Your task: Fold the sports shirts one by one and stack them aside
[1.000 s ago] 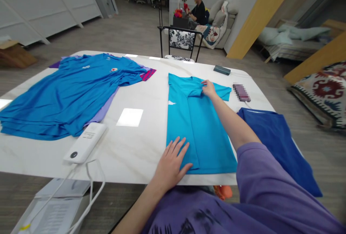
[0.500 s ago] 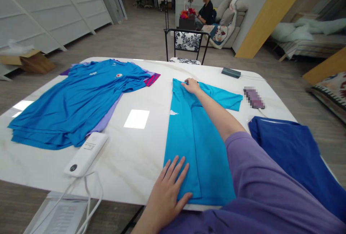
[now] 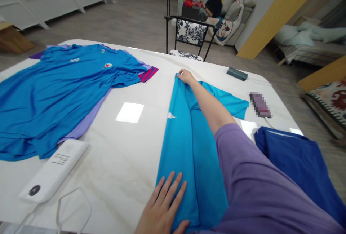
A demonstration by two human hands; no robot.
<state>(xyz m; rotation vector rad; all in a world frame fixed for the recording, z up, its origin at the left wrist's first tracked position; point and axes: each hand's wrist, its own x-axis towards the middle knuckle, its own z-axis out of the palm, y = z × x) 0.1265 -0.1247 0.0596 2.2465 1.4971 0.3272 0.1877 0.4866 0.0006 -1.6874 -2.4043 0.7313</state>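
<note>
A turquoise T-shirt (image 3: 186, 133) lies lengthwise on the white table (image 3: 129, 147), partly folded, with one sleeve (image 3: 229, 100) spread to the right. My left hand (image 3: 164, 208) lies flat with fingers apart on the shirt's near hem. My right hand (image 3: 185, 76) reaches far across and rests at the shirt's collar end, its fingers curled on the top edge of the cloth. My purple sleeve (image 3: 256, 183) covers the near right part of the shirt.
A stack of blue and purple shirts (image 3: 59, 89) lies at the left. A dark blue garment (image 3: 300, 162) lies at the right. A white power bank (image 3: 54, 171) with cable sits near left. Two small devices (image 3: 237, 73) (image 3: 260, 104) lie at the far right. A chair (image 3: 189, 37) and a seated person (image 3: 213, 3) are beyond.
My right hand has slid left from the sleeve to the collar end of the turquoise shirt. The view has tilted down and closer. My left hand stays flat on the hem.
</note>
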